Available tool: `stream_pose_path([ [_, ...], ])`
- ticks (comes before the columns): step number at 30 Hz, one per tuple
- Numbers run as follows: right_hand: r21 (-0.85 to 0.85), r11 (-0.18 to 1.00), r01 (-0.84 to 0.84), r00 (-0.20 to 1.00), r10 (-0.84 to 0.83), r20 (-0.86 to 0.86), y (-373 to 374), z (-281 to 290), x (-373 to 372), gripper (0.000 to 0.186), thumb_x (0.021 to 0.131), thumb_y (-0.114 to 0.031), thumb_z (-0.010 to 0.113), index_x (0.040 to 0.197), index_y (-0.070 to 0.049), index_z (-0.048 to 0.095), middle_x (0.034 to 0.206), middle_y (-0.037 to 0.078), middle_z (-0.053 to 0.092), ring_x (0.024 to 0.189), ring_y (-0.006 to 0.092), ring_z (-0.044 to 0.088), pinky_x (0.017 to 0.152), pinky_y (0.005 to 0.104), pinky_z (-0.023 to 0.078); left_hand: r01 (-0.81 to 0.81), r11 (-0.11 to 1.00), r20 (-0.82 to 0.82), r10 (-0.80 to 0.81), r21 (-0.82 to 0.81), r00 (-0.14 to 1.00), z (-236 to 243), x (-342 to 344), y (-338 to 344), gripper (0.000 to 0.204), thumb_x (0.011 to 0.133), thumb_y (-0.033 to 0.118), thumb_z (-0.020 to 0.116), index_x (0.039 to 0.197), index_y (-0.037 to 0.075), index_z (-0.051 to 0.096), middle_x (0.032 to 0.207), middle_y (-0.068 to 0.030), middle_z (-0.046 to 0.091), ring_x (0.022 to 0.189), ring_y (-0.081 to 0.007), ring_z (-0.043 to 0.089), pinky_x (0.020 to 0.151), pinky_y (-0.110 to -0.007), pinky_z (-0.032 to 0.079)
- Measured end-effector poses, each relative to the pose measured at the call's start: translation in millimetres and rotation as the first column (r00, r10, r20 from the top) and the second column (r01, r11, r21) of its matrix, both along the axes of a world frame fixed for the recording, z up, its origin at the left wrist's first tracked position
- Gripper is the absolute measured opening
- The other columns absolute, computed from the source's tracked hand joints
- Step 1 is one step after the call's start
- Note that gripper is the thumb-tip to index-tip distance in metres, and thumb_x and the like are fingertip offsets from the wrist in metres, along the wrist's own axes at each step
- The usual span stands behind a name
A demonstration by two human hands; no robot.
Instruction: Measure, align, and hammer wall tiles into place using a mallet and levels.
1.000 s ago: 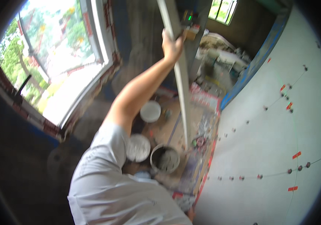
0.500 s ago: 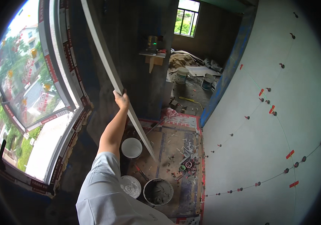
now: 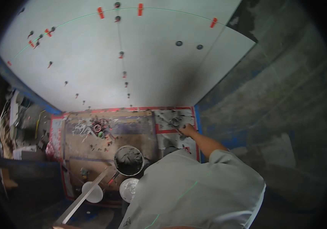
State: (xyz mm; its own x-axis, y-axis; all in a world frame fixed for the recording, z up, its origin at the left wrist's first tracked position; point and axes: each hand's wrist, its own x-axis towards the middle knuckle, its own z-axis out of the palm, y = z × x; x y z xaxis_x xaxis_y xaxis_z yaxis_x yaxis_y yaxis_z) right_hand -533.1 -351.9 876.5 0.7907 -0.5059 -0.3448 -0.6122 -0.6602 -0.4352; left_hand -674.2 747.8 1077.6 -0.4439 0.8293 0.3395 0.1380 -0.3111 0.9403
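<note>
A pale wall panel (image 3: 152,57) with small dark clips and red tape marks fills the side toward twelve o'clock, and before it the floor is covered with brown boards (image 3: 74,149). Between seven and eight o'clock, at the lower border, only a small part of the left hand (image 3: 65,226) is visible, at the near end of a long pale bar (image 3: 81,199); I cannot tell how its fingers close. The bar slants toward the centre, passing in front of a white bucket (image 3: 96,194), and its far end appears near a bucket of grey paste (image 3: 129,160). To control such a long bar well, I think one should grip it firmly and watch the far end, so it knocks no bucket. At four o'clock, the right hand (image 3: 188,131) has fingers curled inward; whether they pinch something, I cannot tell.
</note>
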Motion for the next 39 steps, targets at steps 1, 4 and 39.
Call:
stream_pose_path([
  [1, -0.019, 0.999, 0.030, 1.000, -0.030, 0.003, -10, 4, -11, 0.041, 0.080, -0.039, 0.078, 0.091, 0.000, 0.073, 0.082, 0.019, 0.074, 0.075, 0.0289, 0.074, 0.071, 0.0434, 0.058, 0.010, 0.999, -0.025, -0.011, -0.042, 1.000, -4, 8, -8, 0.024, 0.078, 0.027, 0.085, 0.078, 0.009, 0.069, 0.080, -0.0146, 0.069, 0.069, -0.0292, 0.066, 0.061, -0.049, 0.059],
  [4, 0.178, 0.973, 0.148, 0.989, -0.144, -0.035, -11, 14, -39, 0.038, 0.082, -0.035, 0.077, 0.090, 0.001, 0.068, 0.067, 0.011, 0.067, 0.051, 0.0200, 0.065, 0.045, 0.0349, 0.051, 0.028, 0.993, -0.078, -0.037, -0.115, 0.996, -10, 12, -21, 0.026, 0.081, 0.031, 0.081, 0.076, 0.010, 0.069, 0.077, -0.0127, 0.068, 0.066, -0.0279, 0.065, 0.059, -0.048, 0.057],
  [39, 0.460, 0.861, -0.216, 0.931, 0.324, -0.170, 92, -16, 41, 0.068, 0.099, -0.067, 0.048, 0.148, -0.021, 0.050, 0.138, 0.019, 0.058, 0.125, 0.0394, 0.053, 0.107, 0.0438, 0.041, -0.100, 0.994, -0.213, 0.087, -0.050, 0.973, 17, -138, -42, 0.039, 0.082, 0.028, 0.079, 0.106, -0.001, 0.071, 0.094, -0.0190, 0.075, 0.089, -0.0258, 0.073, 0.083, -0.040, 0.054],
])
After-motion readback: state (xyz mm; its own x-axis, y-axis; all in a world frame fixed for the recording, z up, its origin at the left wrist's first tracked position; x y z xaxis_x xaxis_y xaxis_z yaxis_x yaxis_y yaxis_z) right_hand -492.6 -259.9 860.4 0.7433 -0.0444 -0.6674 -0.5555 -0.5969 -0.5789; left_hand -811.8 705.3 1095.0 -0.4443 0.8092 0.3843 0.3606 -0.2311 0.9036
